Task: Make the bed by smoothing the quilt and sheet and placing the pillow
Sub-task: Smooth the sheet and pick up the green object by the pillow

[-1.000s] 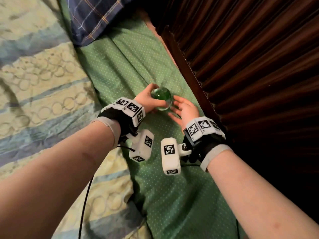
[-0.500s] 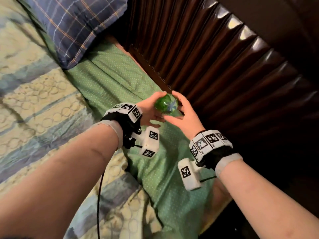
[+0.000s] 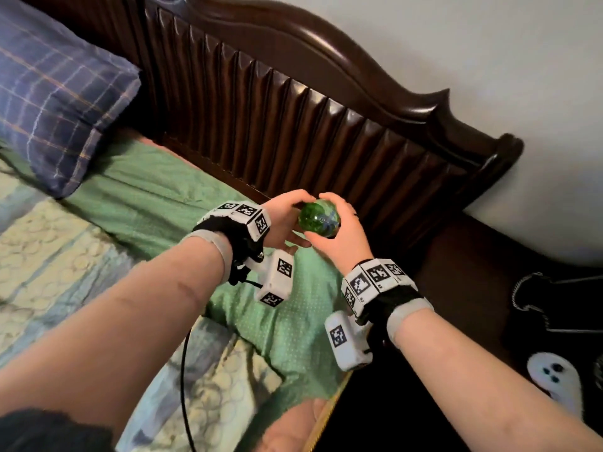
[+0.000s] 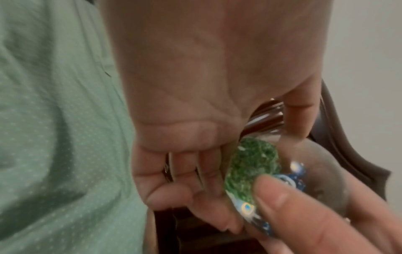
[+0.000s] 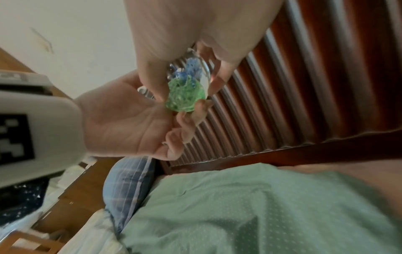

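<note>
A glass ball (image 3: 319,220) with green and blue inside hangs above the green dotted sheet (image 3: 156,197), close to the headboard. My right hand (image 3: 342,236) grips it from the right, thumb and fingers curled round it. My left hand (image 3: 288,221) holds its left side, thumb over the top and fingertips beneath. The left wrist view shows the ball (image 4: 252,168) between my left hand (image 4: 185,103) and the right thumb (image 4: 293,206). The blue plaid pillow (image 3: 58,102) leans at the headboard, far left. The pale patterned quilt (image 3: 49,262) lies rumpled on the left.
The dark ribbed wooden headboard (image 3: 293,102) runs right behind the hands. A dark nightstand (image 3: 473,272) stands to the right with a cable (image 3: 528,288) and a white object (image 3: 554,376) by it. The mattress edge (image 3: 319,415) shows below.
The ball has risen off the sheet. My right hand, open beside it a second ago, now grips it. Both hands moved up toward the headboard, and the view tilted up.
</note>
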Demonstrator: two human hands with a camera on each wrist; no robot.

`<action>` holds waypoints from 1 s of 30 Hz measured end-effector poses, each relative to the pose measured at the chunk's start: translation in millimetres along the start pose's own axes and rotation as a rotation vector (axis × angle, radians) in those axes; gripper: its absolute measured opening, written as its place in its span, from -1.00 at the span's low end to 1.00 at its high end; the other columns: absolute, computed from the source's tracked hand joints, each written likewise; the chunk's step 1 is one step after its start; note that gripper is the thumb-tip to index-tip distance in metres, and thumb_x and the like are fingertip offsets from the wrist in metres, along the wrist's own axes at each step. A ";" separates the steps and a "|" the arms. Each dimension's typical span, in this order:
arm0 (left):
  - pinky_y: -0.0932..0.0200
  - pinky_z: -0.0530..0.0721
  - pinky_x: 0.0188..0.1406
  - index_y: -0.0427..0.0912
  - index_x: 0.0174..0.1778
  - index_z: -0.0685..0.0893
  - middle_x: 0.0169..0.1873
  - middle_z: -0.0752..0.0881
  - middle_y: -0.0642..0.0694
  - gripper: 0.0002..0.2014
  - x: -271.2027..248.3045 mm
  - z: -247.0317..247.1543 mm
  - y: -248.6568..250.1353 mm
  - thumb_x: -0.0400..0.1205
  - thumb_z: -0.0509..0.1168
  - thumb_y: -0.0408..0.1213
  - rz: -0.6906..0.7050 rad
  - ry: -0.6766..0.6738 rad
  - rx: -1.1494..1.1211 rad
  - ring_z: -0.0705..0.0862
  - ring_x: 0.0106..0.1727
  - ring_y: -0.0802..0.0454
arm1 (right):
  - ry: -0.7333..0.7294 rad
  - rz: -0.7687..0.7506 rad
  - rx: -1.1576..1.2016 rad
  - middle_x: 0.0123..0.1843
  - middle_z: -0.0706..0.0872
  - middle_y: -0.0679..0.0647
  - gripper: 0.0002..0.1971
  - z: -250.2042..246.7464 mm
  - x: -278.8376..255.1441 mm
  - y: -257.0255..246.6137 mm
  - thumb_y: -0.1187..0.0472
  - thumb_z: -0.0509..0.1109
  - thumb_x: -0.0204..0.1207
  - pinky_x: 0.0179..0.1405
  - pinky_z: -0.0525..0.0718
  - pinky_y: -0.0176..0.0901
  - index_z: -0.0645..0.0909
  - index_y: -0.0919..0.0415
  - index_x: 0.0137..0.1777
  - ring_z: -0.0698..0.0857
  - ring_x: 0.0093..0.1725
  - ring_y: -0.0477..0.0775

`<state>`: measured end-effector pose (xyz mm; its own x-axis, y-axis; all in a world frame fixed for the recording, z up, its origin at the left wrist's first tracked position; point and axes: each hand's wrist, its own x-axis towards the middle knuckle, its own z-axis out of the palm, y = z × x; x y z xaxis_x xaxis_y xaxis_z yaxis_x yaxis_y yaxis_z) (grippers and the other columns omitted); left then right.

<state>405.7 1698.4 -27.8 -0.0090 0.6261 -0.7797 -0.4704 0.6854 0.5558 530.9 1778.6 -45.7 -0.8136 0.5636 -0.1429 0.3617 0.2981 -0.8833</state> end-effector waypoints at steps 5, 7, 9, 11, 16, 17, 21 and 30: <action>0.15 0.56 -0.28 -0.17 -0.21 0.56 -0.26 0.58 -0.13 -0.75 24.6 64.5 18.7 0.63 0.06 -0.13 0.060 0.030 0.040 0.56 -0.32 -0.07 | 0.105 0.091 -0.022 0.34 0.49 0.09 -0.36 -53.1 -28.5 29.7 0.33 0.55 0.33 0.28 0.46 -0.50 0.45 0.06 0.41 0.51 0.31 0.02; 0.09 0.63 -0.19 -0.14 -0.14 0.57 -0.19 0.60 -0.12 -0.84 40.2 90.8 23.4 0.59 0.18 -0.15 0.041 -0.001 0.076 0.57 -0.24 -0.07 | 0.153 0.110 -0.043 0.36 0.48 0.10 -0.36 -78.5 -38.6 44.2 0.34 0.55 0.35 0.13 0.36 -0.70 0.45 0.08 0.42 0.49 0.28 -0.03; 0.09 0.60 -0.17 -0.09 -0.03 0.56 -0.15 0.60 -0.09 -0.90 57.1 117.7 26.1 0.60 0.21 -0.19 0.060 -0.013 0.142 0.59 -0.23 -0.04 | 0.200 0.154 -0.058 0.37 0.48 0.10 -0.36 -102.2 -48.0 59.5 0.30 0.56 0.34 0.19 0.38 -0.48 0.44 0.05 0.43 0.49 0.34 0.05; 0.17 0.57 -0.26 -0.08 0.12 0.48 -0.18 0.57 -0.10 -0.87 73.3 147.9 29.2 0.68 0.15 -0.28 0.117 -0.002 0.193 0.58 -0.29 -0.03 | 0.266 0.202 -0.067 0.35 0.51 0.12 -0.36 -125.5 -56.9 78.9 0.27 0.57 0.32 0.21 0.38 -0.36 0.46 0.04 0.41 0.49 0.35 0.09; 0.18 0.58 -0.20 -0.11 0.05 0.47 -0.19 0.55 -0.16 -0.84 110.7 219.0 34.2 0.70 0.02 -0.37 0.091 -0.057 0.158 0.59 -0.27 -0.08 | 0.377 0.339 -0.118 0.30 0.57 0.21 -0.33 -185.0 -76.5 131.1 0.22 0.59 0.30 0.37 0.44 -0.14 0.46 0.07 0.43 0.52 0.35 0.19; 0.18 0.57 -0.17 -0.11 0.05 0.48 -0.18 0.55 -0.16 -0.83 119.4 230.9 35.7 0.70 0.00 -0.37 0.084 -0.062 0.147 0.59 -0.25 -0.08 | 0.391 0.374 -0.124 0.31 0.57 0.22 -0.32 -197.0 -78.6 141.6 0.21 0.59 0.29 0.40 0.44 -0.09 0.46 0.08 0.44 0.52 0.35 0.20; 0.26 0.53 -0.14 -0.12 0.08 0.50 -0.16 0.56 -0.10 -0.84 153.1 267.5 46.6 0.72 0.02 -0.31 0.083 -0.029 0.152 0.60 -0.20 0.02 | 0.454 0.457 -0.142 0.33 0.58 0.21 -0.29 -239.3 -76.2 177.8 0.22 0.59 0.29 0.42 0.42 -0.06 0.42 0.10 0.45 0.52 0.37 0.23; 0.31 0.46 -0.11 -0.01 -0.17 0.53 -0.16 0.60 0.09 -0.79 221.9 310.5 57.3 0.72 0.05 -0.19 0.024 0.067 0.009 0.59 -0.16 0.17 | 0.338 0.475 -0.205 0.36 0.61 0.21 -0.27 -279.3 -27.0 234.6 0.34 0.53 0.32 0.40 0.36 -0.12 0.37 0.12 0.50 0.50 0.38 0.28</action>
<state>650.7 1992.0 -79.5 -0.0797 0.6161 -0.7836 -0.4617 0.6739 0.5768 764.9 2048.5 -124.4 -0.3652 0.8741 -0.3202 0.7564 0.0781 -0.6494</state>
